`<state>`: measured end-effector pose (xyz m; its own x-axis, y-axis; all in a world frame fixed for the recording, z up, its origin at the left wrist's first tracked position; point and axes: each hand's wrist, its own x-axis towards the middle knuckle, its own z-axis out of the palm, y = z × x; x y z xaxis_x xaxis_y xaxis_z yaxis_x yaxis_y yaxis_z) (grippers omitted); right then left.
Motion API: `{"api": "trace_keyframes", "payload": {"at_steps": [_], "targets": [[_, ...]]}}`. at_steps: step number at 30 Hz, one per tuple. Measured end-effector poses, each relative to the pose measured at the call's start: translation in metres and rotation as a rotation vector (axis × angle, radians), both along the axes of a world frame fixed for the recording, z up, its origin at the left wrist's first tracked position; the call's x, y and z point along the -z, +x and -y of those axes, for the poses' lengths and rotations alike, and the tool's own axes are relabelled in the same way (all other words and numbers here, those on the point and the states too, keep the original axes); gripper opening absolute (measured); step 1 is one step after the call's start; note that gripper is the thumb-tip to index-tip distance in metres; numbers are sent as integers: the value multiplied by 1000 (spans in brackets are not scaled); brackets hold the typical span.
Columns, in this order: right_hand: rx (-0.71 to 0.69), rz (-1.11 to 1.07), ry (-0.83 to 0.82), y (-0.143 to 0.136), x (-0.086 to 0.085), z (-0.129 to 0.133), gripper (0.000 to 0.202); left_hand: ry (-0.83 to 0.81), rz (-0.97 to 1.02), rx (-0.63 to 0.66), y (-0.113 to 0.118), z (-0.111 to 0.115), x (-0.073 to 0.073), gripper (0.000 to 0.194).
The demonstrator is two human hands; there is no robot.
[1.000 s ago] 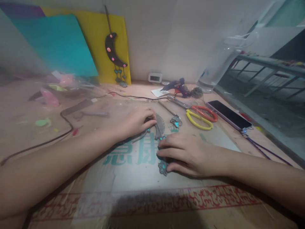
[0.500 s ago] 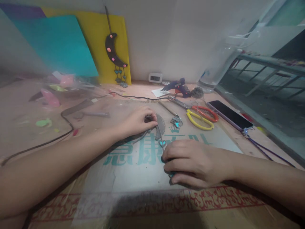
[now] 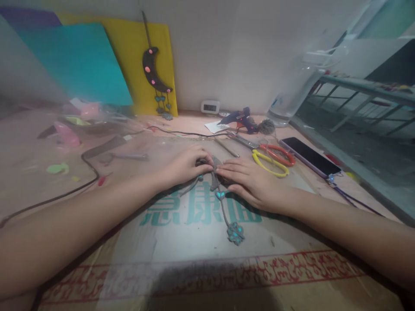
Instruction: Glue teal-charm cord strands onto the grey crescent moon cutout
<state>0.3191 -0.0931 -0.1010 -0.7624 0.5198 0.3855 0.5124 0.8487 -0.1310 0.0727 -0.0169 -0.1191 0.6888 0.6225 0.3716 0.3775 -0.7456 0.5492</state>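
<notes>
A grey crescent ornament (image 3: 215, 163) lies on the cardboard between my hands, partly covered by them. My left hand (image 3: 189, 164) is closed on its left side, thumb and forefinger pinched at the edge. Fingers stretched out, my right hand (image 3: 256, 181) rests against the crescent's right side, its thumb apart and its fingertips touching near the cord. From the crescent a grey cord runs toward me, with a blue-centred heart (image 3: 220, 195) and, at its end, a grey flower-shaped piece (image 3: 235, 233) dotted blue. Another strand (image 3: 191, 185) shows below my left hand.
Scissors (image 3: 270, 162) with red and yellow handles lie beyond my right hand, near a phone (image 3: 309, 156). Behind them are a glue gun (image 3: 238, 119) and a grey yarn ball (image 3: 266, 126). A dark cable (image 3: 92, 176) curves along the left. A finished-looking moon hanging (image 3: 149, 71) leans at the back.
My right hand has let go of the flower-shaped end and moved up and away from me to the crescent, uncovering the flower. My left hand has stayed at the crescent.
</notes>
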Motion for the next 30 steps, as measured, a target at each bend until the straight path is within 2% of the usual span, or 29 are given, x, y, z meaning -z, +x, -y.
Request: {"api": "trace_keyframes", "payload": {"at_steps": [7,11,16,23,27,30], "targets": [[4,38,-23,-3,8,-1,41,8,-1,41,0,-6,1,9],[5,37,-15,-3,8,-1,41,137,-15,25,0,-1,-1,12],[2,32,-34,-2,9,-1,41,342,-31,-21,-4,11,-9,20],[-17,13,-52,-3,9,-2,42,436,-189,40,-5,18,-7,21],[-18,9,-43,-4,8,-2,42,370,-186,7,-4,17,-11,22],[0,12,-54,-4,7,-1,41,250,-110,-169,-8,9,-18,25]]}}
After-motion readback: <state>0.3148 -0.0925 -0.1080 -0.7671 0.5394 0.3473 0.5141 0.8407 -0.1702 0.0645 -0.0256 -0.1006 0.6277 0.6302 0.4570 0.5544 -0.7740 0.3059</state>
